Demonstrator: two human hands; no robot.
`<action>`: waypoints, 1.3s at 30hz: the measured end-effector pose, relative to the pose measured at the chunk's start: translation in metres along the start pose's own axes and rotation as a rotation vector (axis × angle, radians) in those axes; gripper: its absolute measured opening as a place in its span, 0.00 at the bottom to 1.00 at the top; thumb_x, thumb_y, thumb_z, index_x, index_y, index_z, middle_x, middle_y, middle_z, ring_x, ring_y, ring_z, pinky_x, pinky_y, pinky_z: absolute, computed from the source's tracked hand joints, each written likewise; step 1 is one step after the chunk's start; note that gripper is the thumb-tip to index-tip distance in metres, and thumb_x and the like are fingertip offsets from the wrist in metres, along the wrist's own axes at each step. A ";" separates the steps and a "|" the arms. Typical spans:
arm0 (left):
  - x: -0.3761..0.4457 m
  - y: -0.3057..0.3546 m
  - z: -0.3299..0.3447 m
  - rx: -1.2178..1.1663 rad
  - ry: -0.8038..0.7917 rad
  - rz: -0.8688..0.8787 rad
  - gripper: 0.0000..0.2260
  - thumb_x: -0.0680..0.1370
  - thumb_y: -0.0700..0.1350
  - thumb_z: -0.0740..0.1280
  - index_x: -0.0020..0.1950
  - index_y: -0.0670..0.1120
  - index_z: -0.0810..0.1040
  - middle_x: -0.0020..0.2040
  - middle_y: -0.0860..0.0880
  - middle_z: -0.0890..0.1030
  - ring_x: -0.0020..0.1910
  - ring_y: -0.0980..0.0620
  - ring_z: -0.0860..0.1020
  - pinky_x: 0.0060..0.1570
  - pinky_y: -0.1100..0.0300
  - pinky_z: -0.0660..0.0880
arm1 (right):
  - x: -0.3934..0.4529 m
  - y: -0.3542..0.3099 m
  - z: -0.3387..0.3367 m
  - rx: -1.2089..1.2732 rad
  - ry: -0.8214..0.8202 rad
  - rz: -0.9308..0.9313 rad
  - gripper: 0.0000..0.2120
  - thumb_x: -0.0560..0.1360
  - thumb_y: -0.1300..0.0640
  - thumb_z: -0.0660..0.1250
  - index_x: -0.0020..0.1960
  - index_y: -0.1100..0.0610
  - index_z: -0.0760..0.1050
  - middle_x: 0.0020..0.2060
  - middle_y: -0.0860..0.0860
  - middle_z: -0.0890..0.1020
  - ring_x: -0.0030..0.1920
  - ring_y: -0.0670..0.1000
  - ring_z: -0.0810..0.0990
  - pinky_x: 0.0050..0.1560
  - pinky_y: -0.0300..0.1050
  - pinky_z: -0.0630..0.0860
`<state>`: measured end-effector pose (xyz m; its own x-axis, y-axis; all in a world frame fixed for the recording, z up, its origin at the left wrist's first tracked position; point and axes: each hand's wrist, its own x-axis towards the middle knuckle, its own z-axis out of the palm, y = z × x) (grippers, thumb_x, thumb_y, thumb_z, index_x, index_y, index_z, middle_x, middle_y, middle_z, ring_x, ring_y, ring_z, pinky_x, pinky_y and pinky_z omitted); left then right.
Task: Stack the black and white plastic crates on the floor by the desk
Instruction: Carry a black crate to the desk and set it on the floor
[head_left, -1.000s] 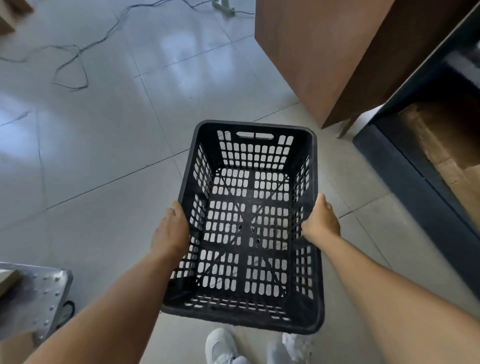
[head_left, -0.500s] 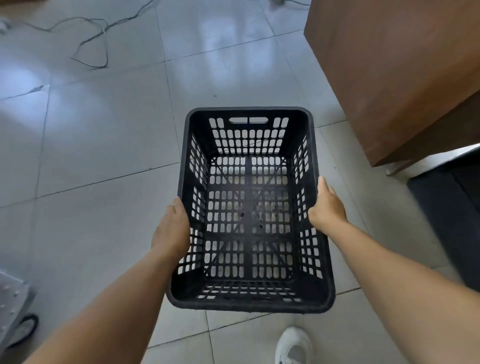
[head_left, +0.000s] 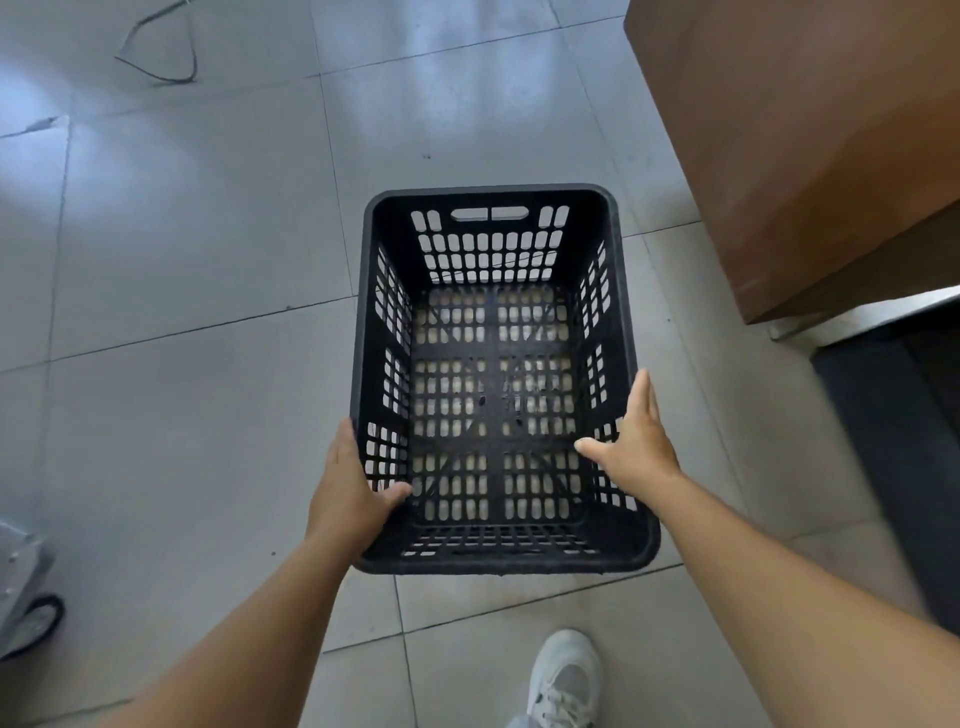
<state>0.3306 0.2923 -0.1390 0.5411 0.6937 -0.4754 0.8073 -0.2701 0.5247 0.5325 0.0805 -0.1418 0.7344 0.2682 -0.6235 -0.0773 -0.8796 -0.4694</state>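
An empty black plastic crate (head_left: 491, 193) with slotted walls sits low over the grey tiled floor, just left of the brown desk (head_left: 805, 130). Floor tiles show through its bottom holes; I cannot tell if it touches the floor. My left hand (head_left: 348, 488) holds the crate's left wall near the front corner, thumb inside, fingers outside. My right hand (head_left: 636, 441) lies flat along the right rim, fingers straight and thumb spread away from the wall, gripping nothing. No white crate is in view.
A dark panel or mat (head_left: 904, 441) lies on the right below the desk. A loose cable (head_left: 161, 52) loops on the tiles at the far left. A metal object with a black wheel (head_left: 21, 587) is at the left edge. My white shoe (head_left: 566, 680) stands behind the crate.
The crate has gone down and closer to the desk. My right hand has opened and loosened from the right wall. My left hand keeps its hold.
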 end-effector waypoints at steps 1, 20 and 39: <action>-0.010 -0.004 0.002 -0.038 -0.011 -0.043 0.37 0.64 0.45 0.78 0.66 0.54 0.61 0.61 0.52 0.74 0.56 0.50 0.76 0.51 0.50 0.76 | -0.009 0.007 0.004 0.012 -0.007 0.015 0.55 0.72 0.54 0.74 0.78 0.49 0.32 0.79 0.47 0.42 0.78 0.54 0.54 0.71 0.54 0.62; -0.022 -0.002 0.027 -0.083 -0.075 -0.130 0.51 0.64 0.49 0.79 0.75 0.52 0.48 0.73 0.45 0.59 0.68 0.44 0.68 0.65 0.46 0.69 | -0.028 0.021 0.014 -0.003 0.076 0.119 0.57 0.69 0.55 0.76 0.78 0.49 0.35 0.75 0.52 0.51 0.71 0.57 0.60 0.68 0.53 0.66; -0.065 0.062 -0.033 -0.034 -0.031 -0.028 0.43 0.68 0.51 0.76 0.76 0.49 0.54 0.72 0.47 0.65 0.70 0.46 0.67 0.67 0.44 0.69 | -0.113 -0.029 -0.023 0.151 0.081 0.052 0.51 0.71 0.46 0.72 0.79 0.53 0.41 0.79 0.50 0.49 0.77 0.54 0.54 0.74 0.53 0.58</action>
<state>0.3380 0.2523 -0.0525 0.5257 0.6796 -0.5117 0.8142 -0.2277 0.5341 0.4673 0.0667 -0.0434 0.7780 0.1865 -0.5999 -0.2121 -0.8209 -0.5302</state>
